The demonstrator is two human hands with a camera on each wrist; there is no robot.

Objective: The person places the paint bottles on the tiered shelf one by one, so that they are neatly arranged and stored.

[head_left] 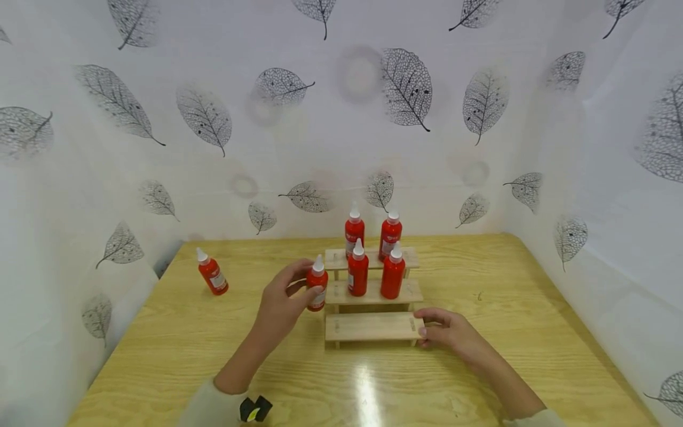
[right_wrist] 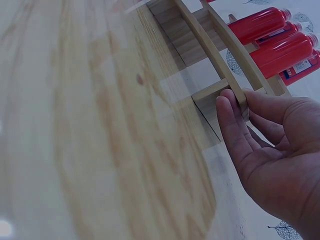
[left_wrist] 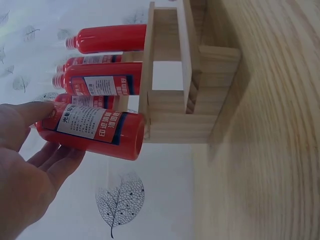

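Observation:
My left hand (head_left: 280, 303) grips a red squeeze bottle (head_left: 316, 299) with a white pointed cap, thumb on one side and fingers on the other. That bottle is upright beside the left end of a three-tier wooden stand (head_left: 368, 327). In the left wrist view its printed label (left_wrist: 80, 121) shows, and its base is near the stand's edge. With thumb and fingers my right hand (head_left: 453, 335) pinches the right end of the lowest step, as the right wrist view also shows. Two similar bottles (head_left: 393, 280) stand on the middle step and two (head_left: 354, 230) on the top step.
Another red bottle (head_left: 214, 277) stands apart at the left of the wooden table (head_left: 256, 255). White cloth (head_left: 331, 136) printed with dark leaves hangs behind and along both sides of the table.

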